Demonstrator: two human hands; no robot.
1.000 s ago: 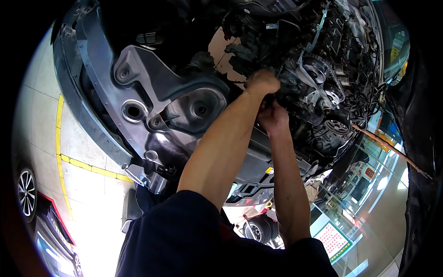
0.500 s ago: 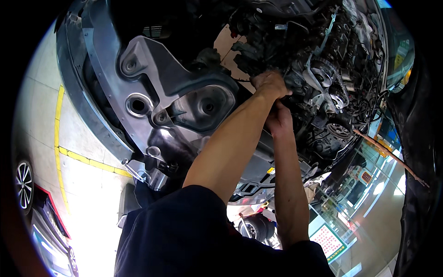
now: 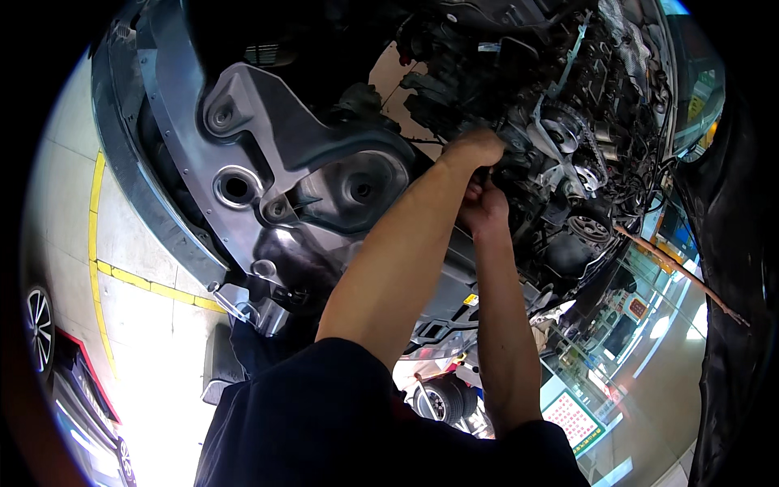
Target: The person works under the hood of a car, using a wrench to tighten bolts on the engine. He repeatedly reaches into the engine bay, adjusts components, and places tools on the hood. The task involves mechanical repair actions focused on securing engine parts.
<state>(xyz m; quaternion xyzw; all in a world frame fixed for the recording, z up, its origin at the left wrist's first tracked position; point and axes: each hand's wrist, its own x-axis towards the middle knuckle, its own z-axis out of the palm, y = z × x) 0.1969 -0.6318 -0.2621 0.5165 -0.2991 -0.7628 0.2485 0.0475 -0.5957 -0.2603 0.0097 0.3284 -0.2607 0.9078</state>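
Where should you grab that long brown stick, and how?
Probably around the middle of the brown stick, with the right grip coming from the picture's lower left, square to its slant. It's long and thin, likely easy to wrap there; its upper end is crowded by engine parts.

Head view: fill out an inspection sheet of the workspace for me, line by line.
Surface: grey metal panel with holes and hollows, left of the engine.
Things: engine, chain and pulley exposed.
Clutter: brown stick at right.
Hands: left hand and right hand close together beside the engine; fingers partly hidden, grip unclear.
Cables: dark cables along the engine's right edge.
Surroundings: yellow floor lines, car wheel, tire.
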